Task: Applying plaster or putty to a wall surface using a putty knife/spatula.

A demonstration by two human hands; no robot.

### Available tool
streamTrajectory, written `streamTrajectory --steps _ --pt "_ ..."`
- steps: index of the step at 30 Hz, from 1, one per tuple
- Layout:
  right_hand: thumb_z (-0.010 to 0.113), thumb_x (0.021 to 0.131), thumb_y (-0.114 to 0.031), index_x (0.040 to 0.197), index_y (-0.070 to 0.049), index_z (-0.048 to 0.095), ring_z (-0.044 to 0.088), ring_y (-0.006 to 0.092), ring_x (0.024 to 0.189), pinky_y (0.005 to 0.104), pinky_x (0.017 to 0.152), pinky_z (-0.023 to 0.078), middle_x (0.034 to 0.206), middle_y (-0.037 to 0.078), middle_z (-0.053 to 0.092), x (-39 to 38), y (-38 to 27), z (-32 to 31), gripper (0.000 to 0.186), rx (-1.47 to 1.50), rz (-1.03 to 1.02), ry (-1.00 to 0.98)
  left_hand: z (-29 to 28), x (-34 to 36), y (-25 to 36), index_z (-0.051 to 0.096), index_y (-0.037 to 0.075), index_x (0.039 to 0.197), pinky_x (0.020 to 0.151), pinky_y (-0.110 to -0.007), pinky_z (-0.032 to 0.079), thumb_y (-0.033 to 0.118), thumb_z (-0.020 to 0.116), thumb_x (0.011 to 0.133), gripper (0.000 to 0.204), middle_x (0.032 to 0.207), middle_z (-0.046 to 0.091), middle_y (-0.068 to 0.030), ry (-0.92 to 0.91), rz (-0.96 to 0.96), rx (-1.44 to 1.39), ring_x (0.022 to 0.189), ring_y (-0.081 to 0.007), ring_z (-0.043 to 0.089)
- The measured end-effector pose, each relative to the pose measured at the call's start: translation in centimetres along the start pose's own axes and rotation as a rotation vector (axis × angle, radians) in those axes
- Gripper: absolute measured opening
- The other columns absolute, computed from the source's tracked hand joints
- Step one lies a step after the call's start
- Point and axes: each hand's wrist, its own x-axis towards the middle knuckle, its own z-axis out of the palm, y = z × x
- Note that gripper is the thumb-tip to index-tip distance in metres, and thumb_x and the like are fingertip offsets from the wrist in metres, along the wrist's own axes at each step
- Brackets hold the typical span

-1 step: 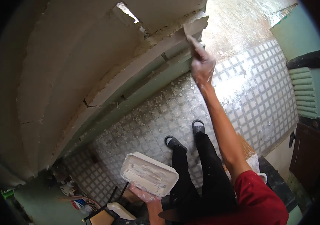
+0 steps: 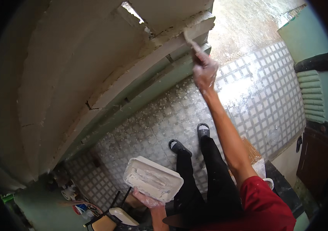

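Note:
My right hand [image 2: 205, 73], smeared white, grips a putty knife [image 2: 189, 41] whose blade meets the rough, plastered edge [image 2: 167, 36] of the beige board overhead at upper middle. My left hand [image 2: 148, 199], also coated in white, supports a white rectangular tray [image 2: 152, 179] from below at the bottom middle; a pale paste with streaks lies in it. A jagged slot [image 2: 132, 12] shows in the board above the edge.
Tiled floor [image 2: 260, 104] with white specks stretches below, my sandaled feet [image 2: 203, 130] on it. A bright doorway floor [image 2: 241, 23] is at top right, green walls [image 2: 298, 34] and a brown cabinet [image 2: 316, 150] at right. Stools [image 2: 106, 221] and piled items [image 2: 85, 210] sit lower left.
My right hand and the putty knife have shifted slightly left along the board's edge. My left hand and the tray have stayed where they were.

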Motion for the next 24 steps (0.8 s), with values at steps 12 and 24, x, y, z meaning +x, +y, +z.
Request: streamTrajectory --steps 12,24 --pt "0.044 0.078 0.016 0.118 -0.002 0.063 0.061 0.0211 0.11 0.0299 0.098 0.044 0.118 0.014 0.064 -3.9 0.2 1.2 0.047 0.252 -0.073 -0.103 0.0 0.0 0.0 0.035 0.014 0.142 0.102 -0.051 0.036 0.053 0.048 0.084 0.071 0.144 0.037 -0.0093 -0.02 -0.003 -0.031 0.125 -0.0335 0.041" --pt "0.048 0.083 0.004 0.119 -0.009 0.063 0.069 0.0188 0.086 0.0272 0.075 0.056 0.108 0.013 0.068 3.2 3.8 0.2 0.042 -0.089 -0.164 0.331 1.4 -0.3 -0.6 0.034 0.014 0.142 0.102 -0.051 0.036 0.051 0.051 0.083 0.072 0.144 0.037 -0.0095 -0.026 -0.059 -0.021 0.125 -0.0335 0.04"
